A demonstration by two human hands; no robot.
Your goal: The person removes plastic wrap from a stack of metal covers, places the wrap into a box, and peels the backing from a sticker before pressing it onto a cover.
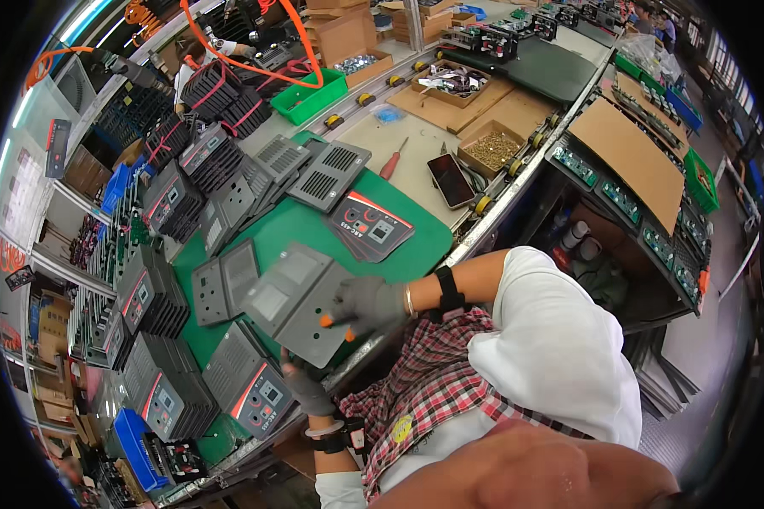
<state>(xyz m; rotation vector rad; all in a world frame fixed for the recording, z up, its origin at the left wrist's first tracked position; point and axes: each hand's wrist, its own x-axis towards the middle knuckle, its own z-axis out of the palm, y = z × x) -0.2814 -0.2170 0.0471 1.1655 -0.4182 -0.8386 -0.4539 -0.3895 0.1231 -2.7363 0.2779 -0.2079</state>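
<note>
Bent gray casing panel [290, 293] tilts over the green-topped counter [420, 233] in a person's gloved right hand [369, 306], fingers partly curled around it; the left hand [308, 390] meets its lower edge, grip unclear.

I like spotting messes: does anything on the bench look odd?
A little: gray, slotted, rectangular panels overlap at uneven angles on the green mat, messier than the tidy gray panel stack at lower left. Nothing looks clearly spilled or broken.

bright | strip lights [86, 20] upper left | edges strongly fisheye-bent | corners black
</note>
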